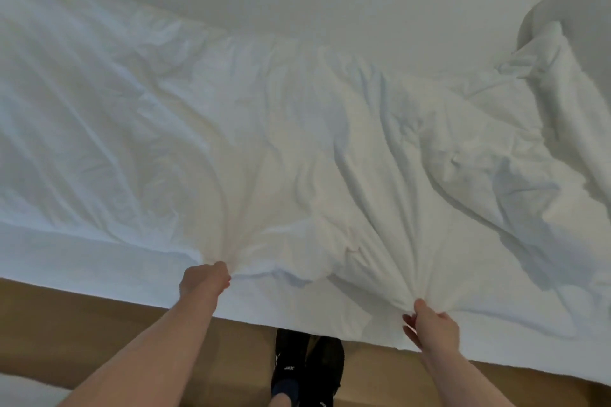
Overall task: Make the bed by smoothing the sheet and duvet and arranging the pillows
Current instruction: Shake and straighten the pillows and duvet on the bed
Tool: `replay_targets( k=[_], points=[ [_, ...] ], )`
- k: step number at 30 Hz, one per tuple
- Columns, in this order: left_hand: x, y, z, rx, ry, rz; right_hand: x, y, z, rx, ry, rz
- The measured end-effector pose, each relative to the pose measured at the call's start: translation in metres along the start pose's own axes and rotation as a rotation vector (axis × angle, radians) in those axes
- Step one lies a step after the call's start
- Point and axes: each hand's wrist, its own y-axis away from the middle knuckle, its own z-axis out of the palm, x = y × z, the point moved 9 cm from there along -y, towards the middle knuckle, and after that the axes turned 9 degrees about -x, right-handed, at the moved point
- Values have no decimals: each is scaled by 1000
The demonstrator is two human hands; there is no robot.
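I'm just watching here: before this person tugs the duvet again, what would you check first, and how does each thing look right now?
1. Left hand has a firm grip on the duvet edge: ok, fabric bunches into its curled fingers.
2. Right hand has a grip on the edge too: ok, folds fan out from its pinch.
3. Duvet lies smooth: not ok, deep wrinkles run across it, worst toward the right.
4. Duvet covers the sheet on the far side: not ok, a bare strip shows there.
5. Pillows arranged: cannot tell, no pillow is plainly visible.
6. Footing: ok, the shoes stand on the floor close to the bed.
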Motion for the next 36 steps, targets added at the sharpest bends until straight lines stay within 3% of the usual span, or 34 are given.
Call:
replay_targets(
  k=[3, 6, 9, 11, 16, 21, 29, 36],
  points=[
    [-33, 12, -11, -36, -87, 28, 12, 9, -35, 55, 291, 50],
    [-57, 20, -36, -130, -153, 11, 19, 25, -29, -64, 565, 134],
    [-75, 17, -76, -210, -170, 2, 0, 60, 19, -177, 913, 18],
    [-80, 9, -116, -187, -140, 7, -12, 93, 77, -293, 976, -103],
    [-61, 11, -230, -67, -30, 45, -21, 184, 214, -505, 931, -196],
    [-47, -41, -330, 3, 109, 62, -7, 247, 349, -605, 874, -208],
    [-30, -191, -406, -103, 307, 21, 44, 259, 518, -524, 795, -193],
    [-9, -282, -408, -257, 571, 34, 67, 242, 613, -441, 986, -296]
  ],
)
